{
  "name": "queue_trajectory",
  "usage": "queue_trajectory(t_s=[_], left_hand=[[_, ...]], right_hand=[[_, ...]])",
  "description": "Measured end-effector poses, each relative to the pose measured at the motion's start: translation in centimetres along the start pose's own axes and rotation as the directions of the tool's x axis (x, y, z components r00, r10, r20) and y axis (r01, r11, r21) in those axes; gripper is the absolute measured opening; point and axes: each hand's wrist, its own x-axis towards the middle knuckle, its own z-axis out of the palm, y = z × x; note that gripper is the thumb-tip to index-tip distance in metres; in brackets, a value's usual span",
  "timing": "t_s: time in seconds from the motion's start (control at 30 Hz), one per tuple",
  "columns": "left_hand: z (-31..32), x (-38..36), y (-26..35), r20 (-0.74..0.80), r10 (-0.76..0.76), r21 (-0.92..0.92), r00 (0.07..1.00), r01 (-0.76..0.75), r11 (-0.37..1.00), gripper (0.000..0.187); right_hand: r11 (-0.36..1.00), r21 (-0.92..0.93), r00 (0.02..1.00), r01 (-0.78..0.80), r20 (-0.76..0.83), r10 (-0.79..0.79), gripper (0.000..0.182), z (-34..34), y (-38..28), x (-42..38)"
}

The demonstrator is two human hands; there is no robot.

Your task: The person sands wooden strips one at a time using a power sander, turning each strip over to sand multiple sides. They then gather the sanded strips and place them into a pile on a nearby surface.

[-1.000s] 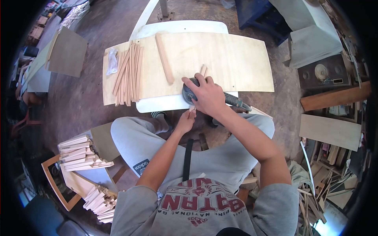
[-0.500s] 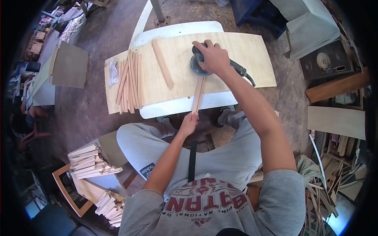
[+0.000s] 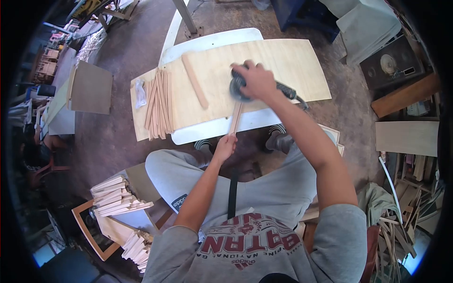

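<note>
My right hand is wrapped over the top of an electric sander, slightly blurred, which rests on the far part of a narrow wooden strip. Gripped in my left hand is the near end of that strip, which sticks out past the board's front edge. Under the sander lies a pale plywood board on a white panel. Left of the sander, a single wooden strip lies on the board. A pile of similar strips is farther left. The strip's far end is hidden beneath the sander.
A small plastic bag lies beside the pile. The sander's cord trails right. Stacked wood pieces stand at my lower left, and scrap wood at my lower right. Another person is at the far left.
The sander and my right hand have moved a little toward me along the strip. My left hand keeps its hold. The whole view has shifted slightly.
</note>
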Motion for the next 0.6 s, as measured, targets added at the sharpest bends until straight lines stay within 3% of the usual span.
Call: queue_trajectory(t_s=[0.07, 0.1, 0.17, 0.23, 0.27, 0.3, 0.37, 0.43, 0.47, 0.57, 0.6], left_hand=[[0.1, 0.0, 0.3, -0.005, 0.011, -0.048, 1.0, -0.012, 0.999, 0.045], [-0.1, 0.1, 0.4, -0.048, 0.036, -0.018, 0.998, -0.037, 0.999, 0.054], [-2.3, 1.5, -0.1, -0.066, 0.021, 0.358, 0.998, 0.004, 0.934, 0.06], [-2.8, 0.0, 4.8, -0.143, 0.055, 0.79, 0.988, 0.081, 0.607, 0.07], [-2.4, -0.6, 7.7, -0.228, 0.22, 0.893, 0.948, 0.114, 0.435, 0.06], [-2.0, -0.6, 10.2, -0.229, 0.284, 0.887, 0.931, 0.079, 0.455, 0.037], [0.0, 0.5, 13.5, -0.003, 0.566, 0.834, 0.825, -0.31, 0.456, 0.031], [0.6, 4.7, 13.3, 0.368, 0.671, 0.89, 0.644, -0.453, -0.053, 0.043], [0.7, 6.9, 13.4, 0.552, 0.643, 0.823, 0.53, -0.473, -0.316, 0.051], [-1.2, 9.7, 14.4, 0.609, 0.509, 0.789, 0.608, -0.398, -0.468, 0.034], [-2.1, 9.4, 15.2, 0.643, 0.503, 0.758, 0.577, -0.388, -0.524, 0.034]], right_hand=[[0.989, -0.005, 0.989, -0.151, -0.005, 0.151, 0.074, -0.8, 2.5, 2.0], [0.983, -0.037, 0.982, -0.182, -0.05, 0.18, 0.075, -0.9, 3.7, 2.0], [0.963, -0.096, 0.966, -0.252, -0.077, 0.245, 0.077, -1.1, 6.0, 1.5], [0.933, -0.154, 0.946, -0.324, -0.038, 0.322, 0.079, -1.4, 8.0, 0.3], [0.923, -0.14, 0.933, -0.359, -0.021, 0.36, 0.079, -1.4, 9.0, -0.4], [0.91, -0.129, 0.918, -0.394, -0.007, 0.397, 0.079, -1.4, 9.8, -1.2], [0.896, -0.136, 0.905, -0.423, -0.012, 0.426, 0.079, -1.6, 10.7, -2.3], [0.904, -0.125, 0.911, -0.409, 0.003, 0.412, 0.081, -1.8, 10.7, -3.3], [0.908, -0.12, 0.914, -0.401, 0.003, 0.405, 0.081, -2.1, 10.8, -3.4], [0.926, -0.123, 0.934, -0.357, -0.021, 0.357, 0.081, -1.8, 10.9, -4.0], [0.926, -0.123, 0.934, -0.357, -0.026, 0.357, 0.081, -2.0, 10.9, -4.0]])
